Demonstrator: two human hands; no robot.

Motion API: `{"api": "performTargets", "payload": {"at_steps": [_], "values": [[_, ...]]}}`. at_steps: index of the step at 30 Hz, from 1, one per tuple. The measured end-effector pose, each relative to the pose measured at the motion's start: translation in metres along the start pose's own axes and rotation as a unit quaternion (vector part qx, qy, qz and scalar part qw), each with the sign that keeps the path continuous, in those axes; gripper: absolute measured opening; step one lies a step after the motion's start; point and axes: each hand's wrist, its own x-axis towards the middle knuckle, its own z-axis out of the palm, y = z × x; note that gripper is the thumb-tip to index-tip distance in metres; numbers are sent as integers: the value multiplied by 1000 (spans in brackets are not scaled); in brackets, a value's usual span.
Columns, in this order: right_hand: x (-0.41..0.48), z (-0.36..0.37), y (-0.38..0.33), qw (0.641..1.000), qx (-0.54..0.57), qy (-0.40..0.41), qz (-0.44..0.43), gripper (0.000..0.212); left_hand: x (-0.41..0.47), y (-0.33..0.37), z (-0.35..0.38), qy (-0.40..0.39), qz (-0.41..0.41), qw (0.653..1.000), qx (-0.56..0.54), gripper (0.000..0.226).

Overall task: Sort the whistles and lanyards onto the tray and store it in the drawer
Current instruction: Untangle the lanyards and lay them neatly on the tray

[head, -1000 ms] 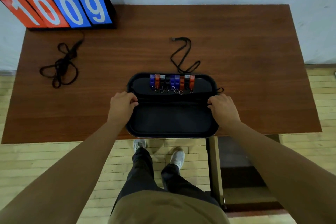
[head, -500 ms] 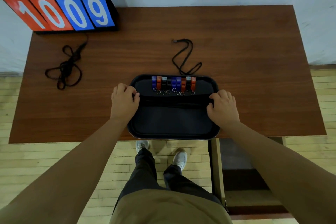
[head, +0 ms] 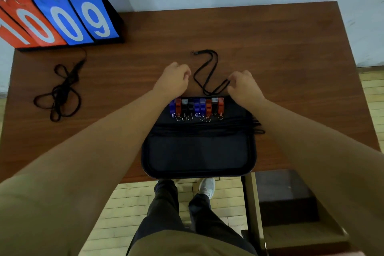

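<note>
A black tray [head: 197,174] lies at the table's near edge. A row of blue, red and black whistles [head: 196,107] lines its far side, and black lanyards [head: 199,129] lie stretched across its middle. One loose black lanyard [head: 210,68] snakes on the table just beyond the tray. My right hand [head: 243,86] is over the tray's far right corner, fingertips curled onto the near loop of that cord. My left hand [head: 172,81] hovers left of the cord, loosely curled, holding nothing. A tangle of more lanyards [head: 62,93] lies far left.
A flip scoreboard [head: 62,21] with red and blue number cards stands at the back left corner. An open drawer [head: 291,203] shows under the table at the lower right. My legs and shoes are below the table edge. A wall runs behind the table.
Both hands left the tray's sides and reached forward past the whistles to the loose lanyard. The camera moved closer over the table.
</note>
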Motion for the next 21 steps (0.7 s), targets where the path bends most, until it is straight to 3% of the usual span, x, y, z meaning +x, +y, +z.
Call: {"api": "performTargets", "payload": {"at_steps": [5,8,12,16,18,21], "values": [[27,10,6,997,-10,-76,10,46,38,7,17,-150,7,989,2,43],[35,16,14,996,-43,-73,7,39,53,6,30,-201,13,980,6,50],[40,19,19,996,-86,-29,-8,25,64,-4,40,-163,52,984,44,35],[47,18,20,994,-104,-39,6,12,67,-12,39,-148,63,982,97,15],[46,14,18,997,-76,-13,27,10,65,-13,32,-108,53,990,74,8],[42,-1,5,997,19,50,56,8,61,-9,11,-42,32,998,-44,4]]}}
